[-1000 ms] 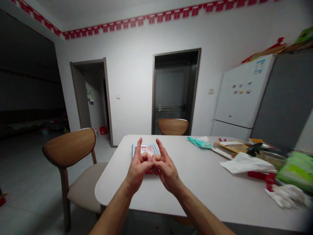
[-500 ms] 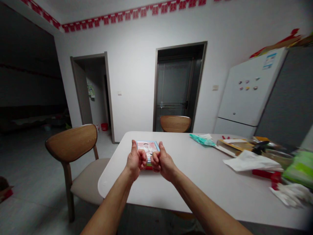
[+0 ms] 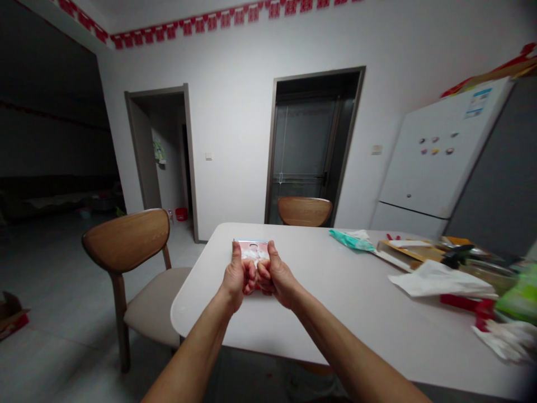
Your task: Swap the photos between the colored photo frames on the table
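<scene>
My left hand and my right hand are both curled into fists with the thumbs pointing up. Their knuckles touch above the near left part of the white table. I see nothing inside either fist. Just behind the hands lies a flat picture frame or booklet with a blue edge and a pinkish photo. Its lower part is hidden by my fingers, and the thumbs overlap its sides.
A wooden chair stands left of the table and another chair at its far side. The table's right end holds a teal packet, white paper, a green pack and other clutter. A white fridge stands behind.
A second ago my fingers were spread with the fingertips touching. They have since curled into thumbs-up fists and pressed together. The view has shifted slightly.
</scene>
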### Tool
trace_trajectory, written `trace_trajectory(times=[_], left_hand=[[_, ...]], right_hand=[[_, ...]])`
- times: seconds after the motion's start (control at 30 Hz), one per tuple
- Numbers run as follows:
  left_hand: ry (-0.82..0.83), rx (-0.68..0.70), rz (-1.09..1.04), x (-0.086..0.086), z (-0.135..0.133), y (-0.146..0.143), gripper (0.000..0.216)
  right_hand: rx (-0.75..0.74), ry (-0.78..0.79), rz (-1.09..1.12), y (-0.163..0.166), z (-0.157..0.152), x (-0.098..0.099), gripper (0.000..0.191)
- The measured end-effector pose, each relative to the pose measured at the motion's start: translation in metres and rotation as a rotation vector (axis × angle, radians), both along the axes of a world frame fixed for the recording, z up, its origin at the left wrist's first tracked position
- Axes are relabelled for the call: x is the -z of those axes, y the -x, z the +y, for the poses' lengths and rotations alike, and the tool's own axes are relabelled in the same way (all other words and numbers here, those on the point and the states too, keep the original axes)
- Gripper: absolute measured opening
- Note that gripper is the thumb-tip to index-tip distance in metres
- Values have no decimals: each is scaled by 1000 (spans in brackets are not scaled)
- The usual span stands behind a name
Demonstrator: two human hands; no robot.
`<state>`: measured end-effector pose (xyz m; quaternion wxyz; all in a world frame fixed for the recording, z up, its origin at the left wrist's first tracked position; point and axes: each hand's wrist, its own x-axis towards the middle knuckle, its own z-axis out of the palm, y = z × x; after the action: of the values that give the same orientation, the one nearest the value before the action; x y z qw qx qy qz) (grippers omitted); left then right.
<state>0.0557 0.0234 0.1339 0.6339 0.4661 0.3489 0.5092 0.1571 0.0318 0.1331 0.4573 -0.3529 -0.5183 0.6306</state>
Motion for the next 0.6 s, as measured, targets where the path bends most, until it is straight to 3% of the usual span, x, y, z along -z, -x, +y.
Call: trace_trajectory(times=[0.07,0.13,0.23,0.43,0.6], left_hand=[[45,-27,20,6,3,2,66],[103,-74,39,18,9,6,62],[181,-169,48,42,18,10,51],[239,-257,51,88,25,4,34],[96,-360,-16,91,16,-6,29]], right_hand=[[109,-132,-180,-3,11,8,58],[303,-343,-510,-9,26,19,55],[477,-553,-898,-25,48,41,31],[462,-661,-1114,-33,49,72,27],[327,-859,-1202,-22,12,73,21]])
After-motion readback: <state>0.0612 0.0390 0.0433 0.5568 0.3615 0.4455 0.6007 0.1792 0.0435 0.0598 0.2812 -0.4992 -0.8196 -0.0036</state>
